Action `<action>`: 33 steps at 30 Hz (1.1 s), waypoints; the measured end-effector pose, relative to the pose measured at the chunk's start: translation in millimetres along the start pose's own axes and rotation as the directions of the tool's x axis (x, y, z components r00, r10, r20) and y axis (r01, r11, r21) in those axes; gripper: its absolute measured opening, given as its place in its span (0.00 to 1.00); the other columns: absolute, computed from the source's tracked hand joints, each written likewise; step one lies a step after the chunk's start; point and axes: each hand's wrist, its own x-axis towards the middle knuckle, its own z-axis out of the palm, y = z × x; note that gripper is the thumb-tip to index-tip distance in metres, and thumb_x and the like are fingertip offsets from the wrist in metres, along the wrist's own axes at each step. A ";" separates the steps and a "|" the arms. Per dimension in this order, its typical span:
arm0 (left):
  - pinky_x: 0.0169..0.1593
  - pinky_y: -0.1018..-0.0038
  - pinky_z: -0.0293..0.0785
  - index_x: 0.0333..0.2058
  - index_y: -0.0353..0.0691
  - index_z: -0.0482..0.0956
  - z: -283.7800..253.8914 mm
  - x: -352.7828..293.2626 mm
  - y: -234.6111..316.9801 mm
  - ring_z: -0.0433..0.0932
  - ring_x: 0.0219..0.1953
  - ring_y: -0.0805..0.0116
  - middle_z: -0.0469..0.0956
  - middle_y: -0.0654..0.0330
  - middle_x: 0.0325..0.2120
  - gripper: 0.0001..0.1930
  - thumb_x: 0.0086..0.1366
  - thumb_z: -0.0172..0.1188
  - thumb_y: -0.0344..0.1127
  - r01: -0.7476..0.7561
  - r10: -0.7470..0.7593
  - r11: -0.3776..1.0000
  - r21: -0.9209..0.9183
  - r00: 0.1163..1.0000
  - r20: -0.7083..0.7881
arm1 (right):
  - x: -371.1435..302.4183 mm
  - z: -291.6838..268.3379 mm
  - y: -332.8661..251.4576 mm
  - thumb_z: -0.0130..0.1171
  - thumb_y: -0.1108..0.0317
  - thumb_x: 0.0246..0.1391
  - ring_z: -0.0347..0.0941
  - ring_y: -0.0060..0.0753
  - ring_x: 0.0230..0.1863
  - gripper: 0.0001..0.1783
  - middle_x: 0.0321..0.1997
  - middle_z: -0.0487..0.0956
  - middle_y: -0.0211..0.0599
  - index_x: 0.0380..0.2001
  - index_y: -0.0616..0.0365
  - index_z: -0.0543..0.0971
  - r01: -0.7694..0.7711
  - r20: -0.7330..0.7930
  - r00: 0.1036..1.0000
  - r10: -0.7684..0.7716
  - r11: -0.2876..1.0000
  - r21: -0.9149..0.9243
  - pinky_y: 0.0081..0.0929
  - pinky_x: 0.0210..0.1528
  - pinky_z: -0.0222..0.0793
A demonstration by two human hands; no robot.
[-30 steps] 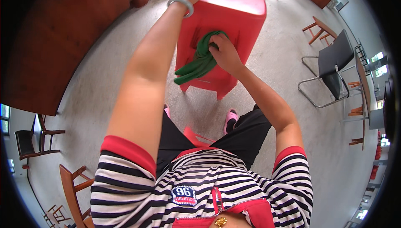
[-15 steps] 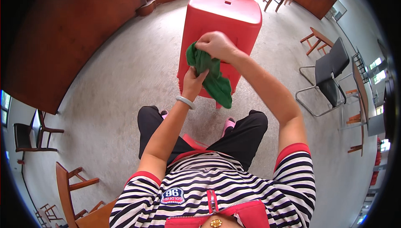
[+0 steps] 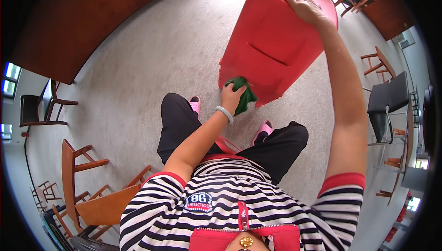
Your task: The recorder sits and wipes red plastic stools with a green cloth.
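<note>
A tall red plastic stool, perhaps several stacked together, stands in front of me and leans to the right in the view. My right hand lies on its top front edge, fingers stretched out. Low on the stool's near side, my left hand grips a green cloth by its left part. The cloth is bunched against the red plastic near the jagged lower edge and hangs down below the fingers.
A black chair with a metal frame stands at the right. Another dark chair is at the left, with wooden furniture at the lower left. A large brown wooden panel rises at the far left.
My right hand has let go of the cloth and moved up to the stool's top edge. My left hand has brought the cloth down to its lower part. The stool now tilts rightward in view.
</note>
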 end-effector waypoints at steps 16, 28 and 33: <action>0.50 0.57 0.70 0.41 0.30 0.76 34.3 133.4 33.5 0.76 0.41 0.46 0.77 0.46 0.37 0.11 0.65 0.60 0.33 -0.324 0.433 0.886 0.331 0.834 -0.343 | -0.5 14.4 41.7 0.36 0.45 0.68 0.54 0.38 0.74 0.31 0.71 0.64 0.36 0.67 0.47 0.66 0.142 -0.108 0.982 -0.156 0.981 -0.133 0.37 0.74 0.48; 0.38 0.71 0.76 0.39 0.36 0.77 9.3 137.4 -16.5 0.78 0.33 0.71 0.79 0.61 0.33 0.13 0.65 0.66 0.39 0.033 -0.138 0.920 -0.391 0.960 -0.243 | -3.5 12.7 36.0 0.40 0.57 0.69 0.60 0.41 0.70 0.25 0.69 0.67 0.40 0.64 0.56 0.69 0.259 -0.149 0.950 -0.273 0.960 -0.104 0.34 0.72 0.54; 0.37 0.70 0.78 0.40 0.36 0.76 -2.4 150.4 2.4 0.78 0.34 0.69 0.79 0.60 0.33 0.12 0.66 0.65 0.38 -0.045 -0.031 0.912 -0.407 0.984 -0.178 | 3.2 10.5 43.1 0.44 0.66 0.67 0.62 0.42 0.69 0.22 0.67 0.69 0.42 0.62 0.57 0.70 0.463 -0.139 0.796 -0.589 0.741 -0.487 0.34 0.71 0.57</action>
